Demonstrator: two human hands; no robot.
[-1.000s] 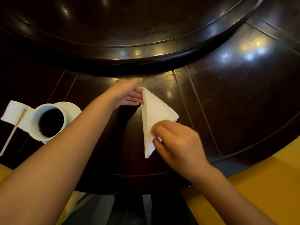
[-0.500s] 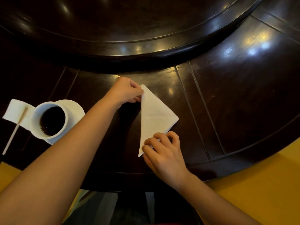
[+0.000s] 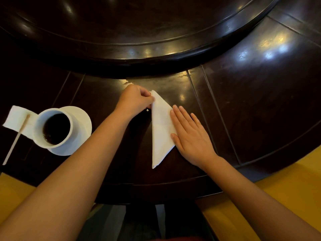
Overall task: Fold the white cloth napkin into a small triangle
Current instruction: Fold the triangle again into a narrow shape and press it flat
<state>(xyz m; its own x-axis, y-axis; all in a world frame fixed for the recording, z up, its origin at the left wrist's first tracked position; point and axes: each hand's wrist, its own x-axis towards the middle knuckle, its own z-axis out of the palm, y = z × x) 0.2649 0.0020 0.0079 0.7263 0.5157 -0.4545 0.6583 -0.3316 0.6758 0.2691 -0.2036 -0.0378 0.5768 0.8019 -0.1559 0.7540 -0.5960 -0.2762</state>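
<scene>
On the dark polished wooden counter (image 3: 243, 101), the white cloth napkin (image 3: 160, 129), folded into a long triangle, lies with one tip toward the person. The right hand (image 3: 189, 136) lies flat, fingers straight, pressing its right edge. At the far tip, the left hand (image 3: 135, 100) curls its fingers, pinching the cloth. Well left stands a white cup of dark drink (image 3: 53, 127) on a white saucer (image 3: 81, 126).

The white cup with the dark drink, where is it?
In the head view, the white cup of dark drink stands on a white saucer at the left, beside the left hand's forearm.
</scene>
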